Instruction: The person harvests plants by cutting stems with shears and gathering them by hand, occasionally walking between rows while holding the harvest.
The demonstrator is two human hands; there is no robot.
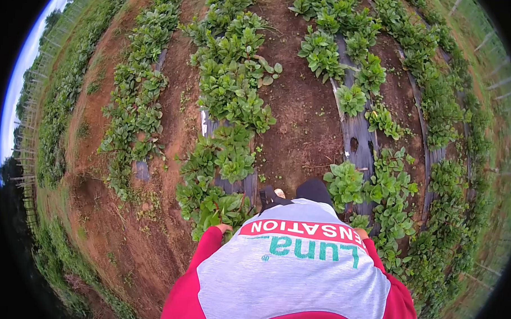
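I look down over my grey and red shirt [291,273] at rows of low leafy green plants. My left hand [225,228] shows only as a small patch at the end of the red sleeve, against the leaves of a plant [223,209] in the row on my left. My right hand [363,233] peeks out beside the shirt hem, next to a plant [360,221] in the row on my right. Both hands are mostly hidden by shirt and leaves, so their grip is unclear. One foot in a dark sandal [272,195] stands on the soil between the rows.
Several plant rows run away from me on strips of grey plastic mulch [358,132], with bare red-brown soil paths [302,116] between them. A wire fence with posts [497,83] borders the field on the right, and another lines the left edge.
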